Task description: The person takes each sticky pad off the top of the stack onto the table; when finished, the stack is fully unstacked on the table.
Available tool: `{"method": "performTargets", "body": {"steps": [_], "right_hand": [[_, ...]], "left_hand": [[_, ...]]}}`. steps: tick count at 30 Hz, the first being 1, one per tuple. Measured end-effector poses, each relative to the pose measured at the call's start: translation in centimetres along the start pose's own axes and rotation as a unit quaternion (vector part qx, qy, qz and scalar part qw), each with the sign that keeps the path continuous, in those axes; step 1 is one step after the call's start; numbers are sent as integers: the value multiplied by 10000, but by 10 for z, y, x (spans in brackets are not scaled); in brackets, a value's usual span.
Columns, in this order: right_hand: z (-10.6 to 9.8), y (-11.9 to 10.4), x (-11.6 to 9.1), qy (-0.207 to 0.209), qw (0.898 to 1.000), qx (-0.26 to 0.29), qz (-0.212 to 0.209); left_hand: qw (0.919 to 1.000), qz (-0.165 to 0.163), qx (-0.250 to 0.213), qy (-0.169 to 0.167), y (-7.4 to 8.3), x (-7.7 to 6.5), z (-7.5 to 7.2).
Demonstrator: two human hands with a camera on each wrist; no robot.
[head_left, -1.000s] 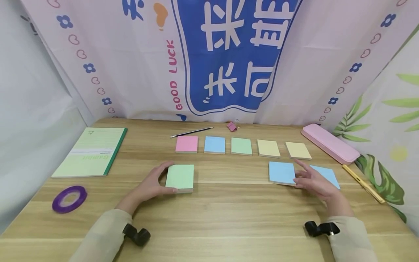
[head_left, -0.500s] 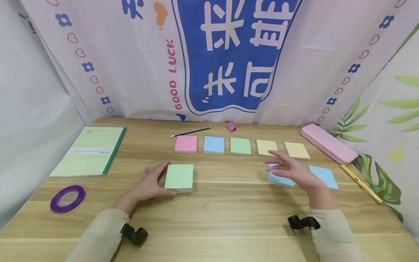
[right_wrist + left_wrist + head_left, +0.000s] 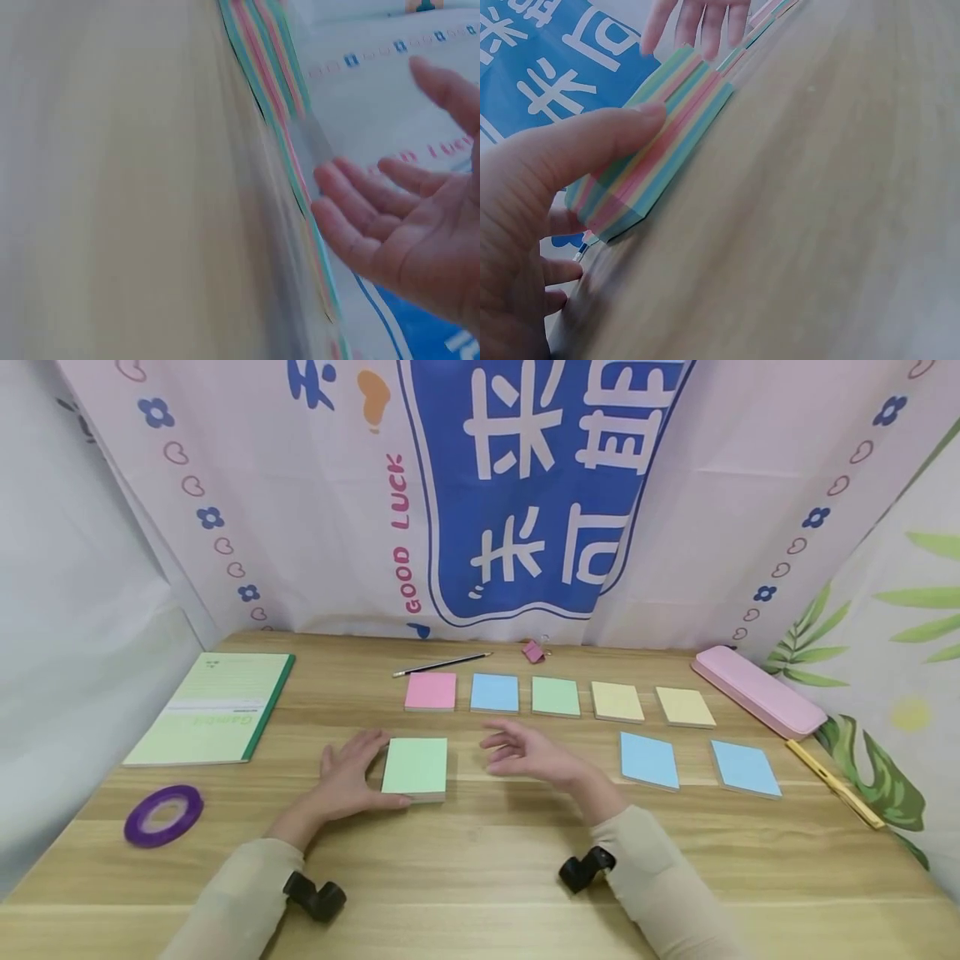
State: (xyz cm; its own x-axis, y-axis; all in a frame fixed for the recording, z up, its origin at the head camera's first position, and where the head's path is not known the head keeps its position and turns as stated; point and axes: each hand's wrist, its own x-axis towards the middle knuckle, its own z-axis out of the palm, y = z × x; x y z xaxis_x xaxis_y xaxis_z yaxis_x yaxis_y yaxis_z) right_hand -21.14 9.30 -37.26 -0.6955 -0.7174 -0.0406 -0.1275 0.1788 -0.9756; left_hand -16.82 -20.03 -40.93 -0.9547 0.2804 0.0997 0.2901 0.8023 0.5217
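My left hand (image 3: 348,781) grips a thick stack of sticky notes (image 3: 416,766) on the table, with a green sheet on top. In the left wrist view the thumb (image 3: 622,131) lies along the striped green, pink, yellow and blue side of the stack. To the right of the stack, my right hand (image 3: 536,753) hovers over the table with nothing in it, its fingers loosely bent. The right wrist view shows its palm (image 3: 420,232) and spread fingers. Two blue sticky note pads, one inner (image 3: 649,761) and one outer (image 3: 746,767), lie farther right.
Behind runs a row of pads: pink (image 3: 431,691), blue (image 3: 494,692), green (image 3: 556,696) and two yellow ones (image 3: 617,702). A pencil (image 3: 442,665) and a pink binder clip (image 3: 534,651) lie beyond. Left are a notebook (image 3: 210,706) and purple tape (image 3: 163,816); right, a pink case (image 3: 759,691) and yellow cutter (image 3: 834,782).
My right hand has moved left from the blue pads, across the table, towards the green-topped stack. The left hand keeps its grip on the stack.
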Motion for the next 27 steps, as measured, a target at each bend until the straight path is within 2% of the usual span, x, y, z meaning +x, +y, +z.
{"method": "performTargets", "body": {"steps": [5,8,14,17,23,27], "right_hand": [[31,1,21,177,9987,-411,240],[45,6,31,296,9963,-797,116],[61,12,43,573,9787,-1964,150],[62,12,44,599,9736,-2193,183],[58,14,40,648,9800,-1880,98],[52,16,34,624,9919,-1101,140]], "left_hand": [[10000,-24,5,5,0,0,2],[10000,-21,58,2,0,0,3],[10000,24,10,14,0,-1,2],[10000,39,-5,17,1,-1,2],[10000,67,-8,21,1,0,3],[9999,95,-19,59,1,0,2]]}}
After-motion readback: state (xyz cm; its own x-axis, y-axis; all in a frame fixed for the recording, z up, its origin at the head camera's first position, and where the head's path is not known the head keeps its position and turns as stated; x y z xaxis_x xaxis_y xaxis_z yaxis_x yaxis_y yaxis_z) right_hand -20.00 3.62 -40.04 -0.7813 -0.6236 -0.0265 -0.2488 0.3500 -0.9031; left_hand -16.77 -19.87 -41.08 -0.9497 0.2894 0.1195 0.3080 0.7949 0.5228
